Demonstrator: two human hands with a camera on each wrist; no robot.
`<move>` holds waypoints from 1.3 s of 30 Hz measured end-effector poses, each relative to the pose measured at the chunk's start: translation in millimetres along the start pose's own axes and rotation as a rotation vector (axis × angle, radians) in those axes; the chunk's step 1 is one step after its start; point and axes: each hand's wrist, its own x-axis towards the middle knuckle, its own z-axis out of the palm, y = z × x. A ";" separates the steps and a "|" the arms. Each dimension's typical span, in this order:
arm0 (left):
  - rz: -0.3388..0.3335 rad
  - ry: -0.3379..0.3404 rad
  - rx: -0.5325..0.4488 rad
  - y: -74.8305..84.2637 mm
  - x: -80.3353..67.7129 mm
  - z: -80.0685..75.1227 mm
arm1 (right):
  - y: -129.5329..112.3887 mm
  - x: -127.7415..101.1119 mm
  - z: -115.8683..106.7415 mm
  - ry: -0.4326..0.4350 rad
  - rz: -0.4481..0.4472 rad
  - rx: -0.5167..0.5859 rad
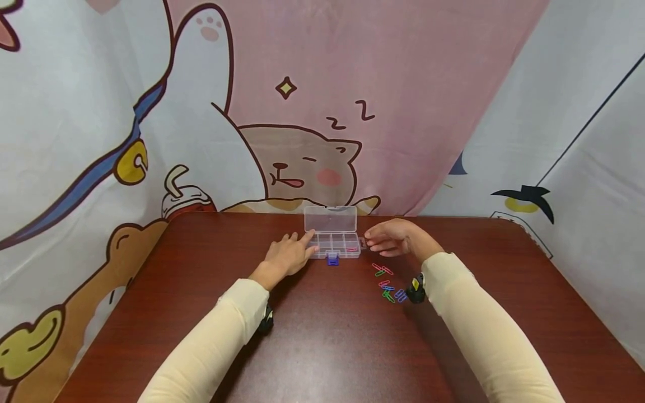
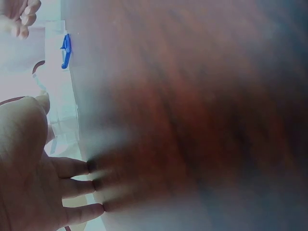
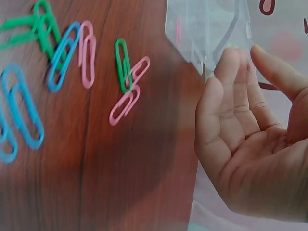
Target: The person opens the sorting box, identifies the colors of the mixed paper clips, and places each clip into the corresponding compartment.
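Note:
A clear plastic compartment box stands at the far side of the table, its see-through lid raised and its blue latch facing me. Inside, a pink paper clip lies in a front right compartment. My left hand spans the box's left end with thumb and index finger, its other fingertips down on the table. Near the right end hovers my right hand, fingers loosely bent, thumb apart and nothing seen between them. In the right wrist view its fingertips overlap the box's edge.
On the table, to the right and nearer than the box, lie several loose paper clips: pink clips, green clips and blue clips. Behind the table's far edge hangs a printed cartoon curtain.

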 end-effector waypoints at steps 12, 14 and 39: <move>-0.002 -0.013 -0.007 -2.3 -2.6 0.6 | 22.7 -2.5 -13.1 0.023 0.027 -0.124; -0.001 -0.013 -0.009 -2.0 -2.8 0.7 | 25.6 -4.1 -13.3 0.029 0.034 -0.157; 0.009 0.007 0.000 0.6 -1.2 -1.4 | 40.5 -12.6 -11.8 0.083 0.086 -0.470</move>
